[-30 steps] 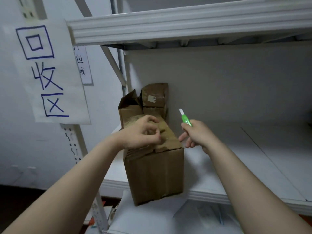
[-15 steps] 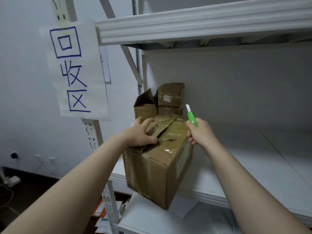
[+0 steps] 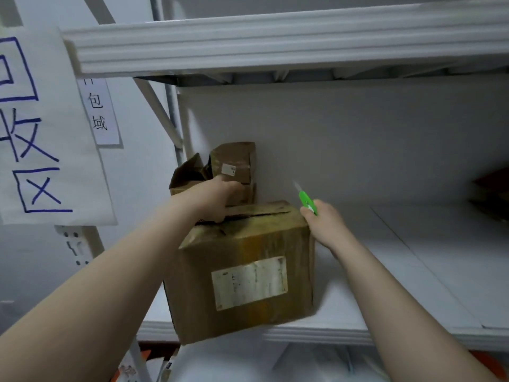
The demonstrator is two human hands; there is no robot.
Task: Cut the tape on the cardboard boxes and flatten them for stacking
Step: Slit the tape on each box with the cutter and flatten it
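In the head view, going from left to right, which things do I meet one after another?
Big paper sign with blue characters → small paper label → left hand gripping the cardboard box → green utility knife → right hand → brown object at the right edge.

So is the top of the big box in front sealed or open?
Partly open: a dark gap runs between the top flaps of the front box, and the left hand grips a flap at that gap.
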